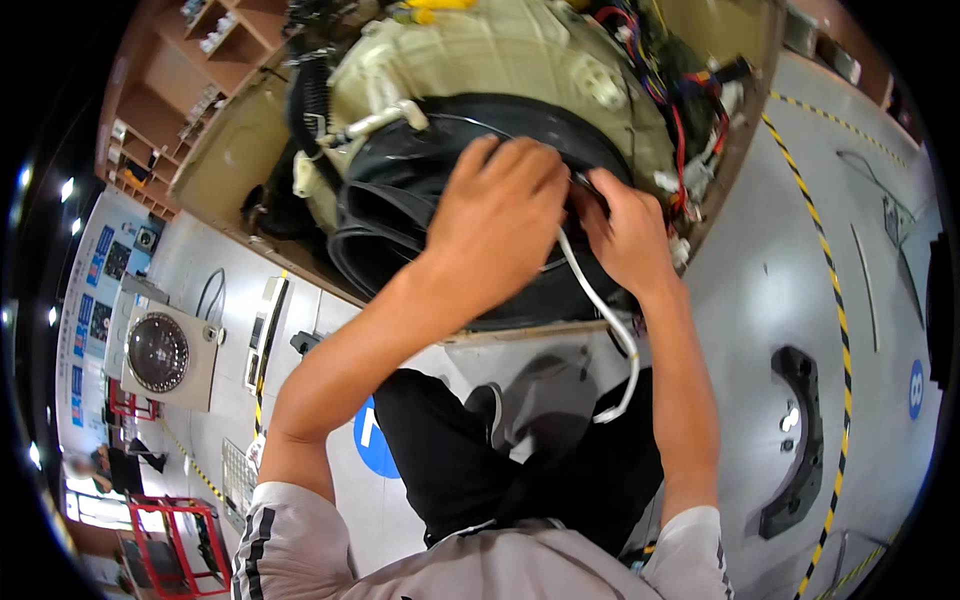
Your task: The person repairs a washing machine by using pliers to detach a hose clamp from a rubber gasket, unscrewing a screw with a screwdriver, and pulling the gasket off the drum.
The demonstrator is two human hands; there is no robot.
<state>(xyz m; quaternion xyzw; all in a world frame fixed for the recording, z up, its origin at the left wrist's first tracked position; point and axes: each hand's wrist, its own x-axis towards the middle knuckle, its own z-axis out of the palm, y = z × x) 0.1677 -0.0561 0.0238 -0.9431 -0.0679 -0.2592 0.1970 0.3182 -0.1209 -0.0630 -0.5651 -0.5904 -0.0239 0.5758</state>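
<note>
In front of me is an opened washing machine with a pale plastic tub (480,60) and a black rubber door gasket (390,225), its left part folded outward. My left hand (505,205) lies over the gasket, fingers curled on its upper part. Close beside it, my right hand (625,225) has thumb and forefinger pinched at the gasket's right side; what they grip is hidden. A thin wire (465,119) runs along the gasket's upper edge. From between my hands a white cord (600,300) hangs down toward my lap, its end loose.
The machine's cabinet edge (735,165) surrounds the tub, with coloured wires (680,140) on the right. A dark curved part (797,440) and small pieces (789,417) lie on the floor at right. Another front-loading washer (165,355) and a red cart (180,545) stand at left.
</note>
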